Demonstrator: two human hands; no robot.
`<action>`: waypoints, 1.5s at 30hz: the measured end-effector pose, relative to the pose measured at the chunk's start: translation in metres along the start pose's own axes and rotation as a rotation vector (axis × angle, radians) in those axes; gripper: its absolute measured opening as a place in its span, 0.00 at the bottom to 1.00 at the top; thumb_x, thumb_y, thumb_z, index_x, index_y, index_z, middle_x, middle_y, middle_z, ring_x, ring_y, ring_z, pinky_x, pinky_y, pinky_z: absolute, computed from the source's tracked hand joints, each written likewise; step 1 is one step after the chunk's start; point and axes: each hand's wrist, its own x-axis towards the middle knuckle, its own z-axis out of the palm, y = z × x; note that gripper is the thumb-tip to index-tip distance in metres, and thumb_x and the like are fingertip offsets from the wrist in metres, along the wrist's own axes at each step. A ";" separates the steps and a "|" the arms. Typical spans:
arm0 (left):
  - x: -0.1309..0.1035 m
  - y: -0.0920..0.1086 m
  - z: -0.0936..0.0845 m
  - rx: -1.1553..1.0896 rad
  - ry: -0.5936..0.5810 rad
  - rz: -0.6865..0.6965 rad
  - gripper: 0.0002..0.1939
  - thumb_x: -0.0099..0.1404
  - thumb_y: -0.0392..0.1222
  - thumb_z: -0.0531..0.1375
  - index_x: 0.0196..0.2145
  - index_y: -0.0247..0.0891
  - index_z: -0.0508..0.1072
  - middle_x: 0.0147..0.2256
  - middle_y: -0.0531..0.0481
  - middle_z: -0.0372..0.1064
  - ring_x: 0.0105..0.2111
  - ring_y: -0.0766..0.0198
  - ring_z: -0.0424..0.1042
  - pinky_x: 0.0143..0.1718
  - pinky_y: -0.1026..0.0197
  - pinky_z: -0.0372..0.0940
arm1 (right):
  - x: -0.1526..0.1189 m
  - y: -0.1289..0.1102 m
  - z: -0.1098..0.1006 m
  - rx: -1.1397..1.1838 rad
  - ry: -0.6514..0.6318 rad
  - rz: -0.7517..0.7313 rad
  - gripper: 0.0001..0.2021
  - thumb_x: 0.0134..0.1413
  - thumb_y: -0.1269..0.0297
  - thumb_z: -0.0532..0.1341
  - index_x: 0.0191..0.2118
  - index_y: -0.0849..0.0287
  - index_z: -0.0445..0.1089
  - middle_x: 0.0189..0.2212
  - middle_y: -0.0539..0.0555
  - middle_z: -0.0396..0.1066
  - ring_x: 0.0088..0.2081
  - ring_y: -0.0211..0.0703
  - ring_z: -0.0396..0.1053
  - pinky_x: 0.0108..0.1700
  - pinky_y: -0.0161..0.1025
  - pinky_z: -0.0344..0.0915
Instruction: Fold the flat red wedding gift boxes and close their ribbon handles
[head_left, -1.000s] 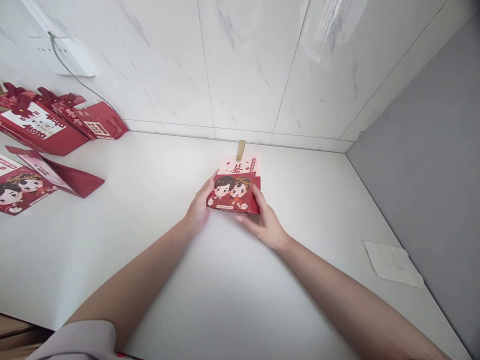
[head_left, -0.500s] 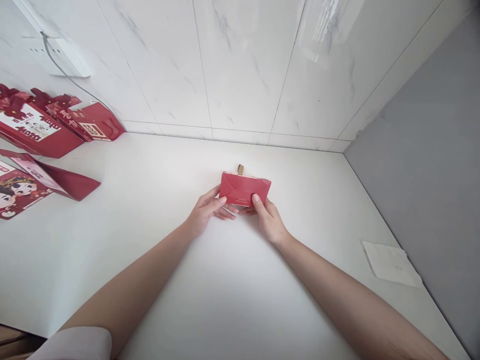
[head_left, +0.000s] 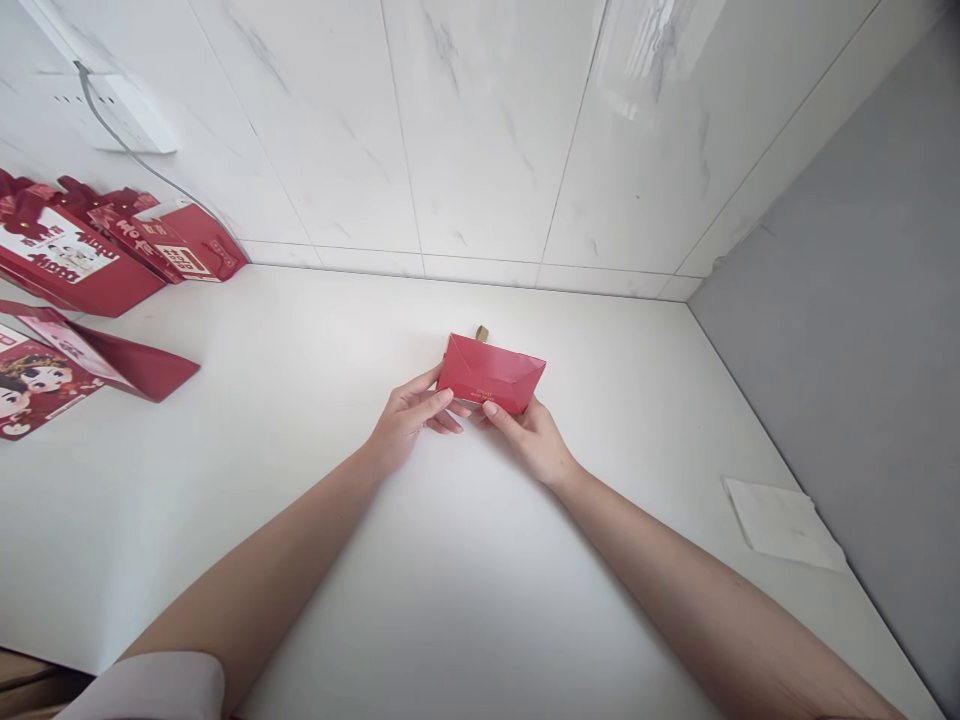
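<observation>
A small red paper box (head_left: 491,372) with folded triangular creases and faint gold print is held between both hands above the white table. A gold ribbon loop (head_left: 482,333) sticks out behind its far edge. My left hand (head_left: 412,410) grips the left side, thumb on the near left corner and other fingers underneath. On the near right edge, my right hand (head_left: 529,435) presses its thumb against the face, with the remaining fingers mostly hidden below. The underside of the box is out of sight.
Several red gift boxes (head_left: 82,260) stand against the tiled wall at the far left. Nearer, an opened red piece (head_left: 161,365) lies beside a printed box (head_left: 52,385). White tissue (head_left: 784,522) lies at right by the grey wall (head_left: 847,260). A cable (head_left: 135,155) hangs from the socket.
The box has tilted, so more of its creased face shows. My right thumb has slid left and down along the near edge; my left hand has barely moved.
</observation>
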 end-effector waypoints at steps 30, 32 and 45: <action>0.003 -0.008 0.016 0.108 -0.069 0.249 0.28 0.68 0.59 0.51 0.60 0.43 0.63 0.59 0.42 0.63 0.59 0.48 0.62 0.59 0.48 0.57 | -0.013 -0.002 0.004 -0.437 0.154 -0.563 0.11 0.62 0.71 0.53 0.44 0.50 0.70 0.55 0.57 0.60 0.55 0.47 0.65 0.55 0.51 0.68; 0.002 -0.008 0.017 0.127 0.000 0.228 0.26 0.70 0.56 0.50 0.60 0.42 0.63 0.59 0.43 0.63 0.58 0.50 0.63 0.59 0.50 0.57 | -0.013 -0.004 0.003 -0.408 0.133 -0.534 0.09 0.61 0.71 0.54 0.41 0.52 0.68 0.53 0.57 0.62 0.54 0.47 0.66 0.55 0.50 0.67; -0.001 -0.007 0.009 0.601 0.075 0.324 0.09 0.64 0.47 0.59 0.39 0.41 0.68 0.64 0.43 0.53 0.64 0.50 0.53 0.62 0.45 0.55 | -0.002 0.000 0.003 -0.277 0.161 -0.225 0.50 0.47 0.48 0.68 0.69 0.52 0.39 0.69 0.61 0.44 0.69 0.57 0.43 0.67 0.61 0.49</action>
